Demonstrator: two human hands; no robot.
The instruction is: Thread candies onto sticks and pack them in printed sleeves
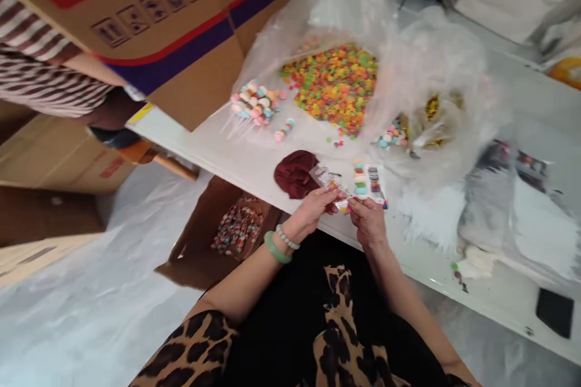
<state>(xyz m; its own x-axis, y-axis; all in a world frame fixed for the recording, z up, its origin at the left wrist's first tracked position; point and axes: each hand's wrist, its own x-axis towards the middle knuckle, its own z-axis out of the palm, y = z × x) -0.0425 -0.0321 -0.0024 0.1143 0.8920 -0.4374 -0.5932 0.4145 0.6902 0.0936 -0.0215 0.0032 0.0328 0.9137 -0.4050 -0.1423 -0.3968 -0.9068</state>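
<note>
In the head view, both hands, left (319, 204) and right (370, 221), pinch the lower end of a small printed plastic packet (332, 180) between their fingertips, near the tabletop (254, 160) edge. The packet looks light, thin, limp and probably slick, best gripped by its edges. A stacked candy stick (360, 178) lies just beyond the right fingertips, its pieces perhaps easily crushed.

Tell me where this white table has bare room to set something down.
Free: the tabletop left of the maroon cloth, in front of the candy bundle; also between the crumpled white item and black square. Crowded: where the left hand and right hand hold a packet, and behind, around the candy bag.
</note>
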